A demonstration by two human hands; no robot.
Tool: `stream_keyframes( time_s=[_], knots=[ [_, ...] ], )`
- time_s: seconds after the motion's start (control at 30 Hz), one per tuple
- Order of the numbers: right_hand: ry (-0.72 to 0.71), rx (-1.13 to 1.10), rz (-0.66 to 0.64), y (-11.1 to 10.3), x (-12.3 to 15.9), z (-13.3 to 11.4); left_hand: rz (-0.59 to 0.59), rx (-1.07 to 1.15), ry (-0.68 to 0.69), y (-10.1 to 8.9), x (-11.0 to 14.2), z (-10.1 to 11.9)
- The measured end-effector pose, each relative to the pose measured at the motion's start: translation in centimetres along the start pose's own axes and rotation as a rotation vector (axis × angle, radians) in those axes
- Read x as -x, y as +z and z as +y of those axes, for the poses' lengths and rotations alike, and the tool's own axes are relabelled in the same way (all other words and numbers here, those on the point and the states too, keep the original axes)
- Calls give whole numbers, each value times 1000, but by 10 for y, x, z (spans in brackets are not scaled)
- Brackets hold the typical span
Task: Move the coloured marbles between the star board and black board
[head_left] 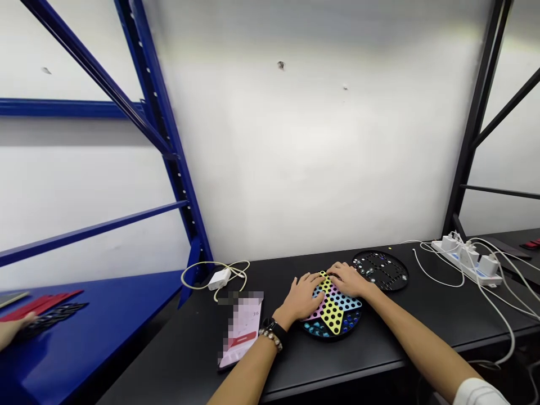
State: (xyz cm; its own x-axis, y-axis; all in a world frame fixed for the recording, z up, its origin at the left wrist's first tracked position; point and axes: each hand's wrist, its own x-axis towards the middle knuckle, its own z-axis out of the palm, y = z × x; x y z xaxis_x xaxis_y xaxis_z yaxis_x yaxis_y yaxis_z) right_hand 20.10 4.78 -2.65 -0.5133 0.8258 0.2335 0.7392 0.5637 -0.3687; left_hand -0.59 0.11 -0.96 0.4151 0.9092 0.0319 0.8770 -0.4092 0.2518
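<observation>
A Chinese checkers board [334,316] with a yellow, pink and light-blue star full of holes lies on the black table. Blue and teal pieces fill the pockets along its near rim. Across the board's left side rests my left hand [301,298], its fingers spread and touching the surface. My right hand [346,279] lies over the far right part, fingers stretched out and bent slightly downward. Neither hand visibly grips a piece; the fingertips partly hide the far side. Just behind my right hand sits a round black tray [390,269] holding small clear pieces.
Left of the board lies a lit phone [241,332], with a white charger [220,279] and cable behind it. A power strip [466,263] trails white cables on the right. Another person's hand [17,329] is over the blue table [126,315]. A blue frame post [169,129] stands between.
</observation>
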Motion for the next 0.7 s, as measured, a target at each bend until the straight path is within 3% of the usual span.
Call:
stream_keyframes(
  time_s=[0.23, 0.4, 0.7],
  knots=[
    [22, 205, -38, 7, -26, -3, 35, -7, 17, 5, -1, -4],
    [70, 203, -97, 10, -33, 2, 31, 14, 8, 5, -2, -4],
    [112, 167, -85, 8, -33, 9, 66, 26, 40, 6, -1, -5]
  ],
)
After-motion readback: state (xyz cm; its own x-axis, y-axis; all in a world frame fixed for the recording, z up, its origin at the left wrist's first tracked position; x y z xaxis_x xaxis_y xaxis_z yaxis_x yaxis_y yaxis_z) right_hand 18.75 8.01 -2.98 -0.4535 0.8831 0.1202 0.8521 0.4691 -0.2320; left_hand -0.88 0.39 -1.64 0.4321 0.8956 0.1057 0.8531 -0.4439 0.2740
